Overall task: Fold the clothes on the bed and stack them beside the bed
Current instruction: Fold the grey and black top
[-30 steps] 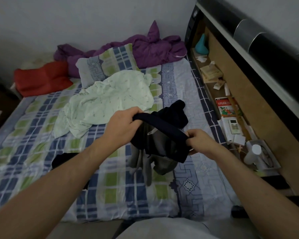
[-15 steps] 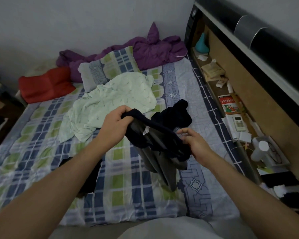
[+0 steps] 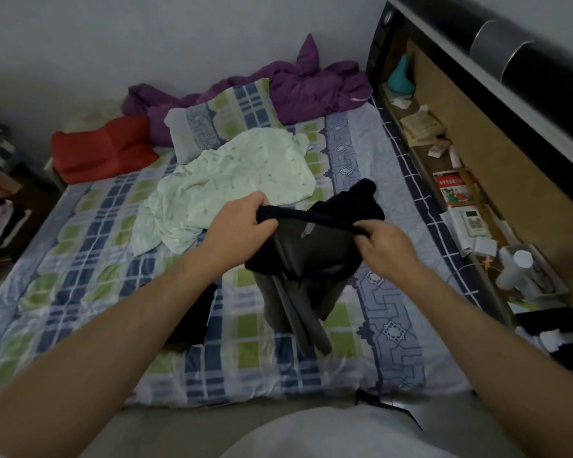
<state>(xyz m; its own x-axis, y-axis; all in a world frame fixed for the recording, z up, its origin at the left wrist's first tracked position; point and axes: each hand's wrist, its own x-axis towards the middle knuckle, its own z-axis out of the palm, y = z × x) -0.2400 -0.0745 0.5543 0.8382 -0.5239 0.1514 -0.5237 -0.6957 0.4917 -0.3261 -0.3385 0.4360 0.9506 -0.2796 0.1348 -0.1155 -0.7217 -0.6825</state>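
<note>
Both hands hold a dark navy and grey garment [image 3: 306,256] up over the bed [image 3: 90,259] by its upper edge. My left hand [image 3: 237,226] grips the left end of that edge and my right hand [image 3: 382,247] pinches the right end. The grey part hangs down to the plaid sheet. A pale green garment [image 3: 225,190] lies crumpled just behind my left hand. Another dark piece of clothing [image 3: 196,315] lies partly hidden under my left forearm.
A purple quilt [image 3: 298,87], a plaid pillow [image 3: 222,123] and a red cushion [image 3: 103,147] sit at the bed's far end. To the right, a headboard shelf [image 3: 460,180] holds a book, a remote, papers and a white bottle [image 3: 518,269].
My hands have spread apart and stretched the garment's upper edge taut between them. The camera view has shifted slightly.
</note>
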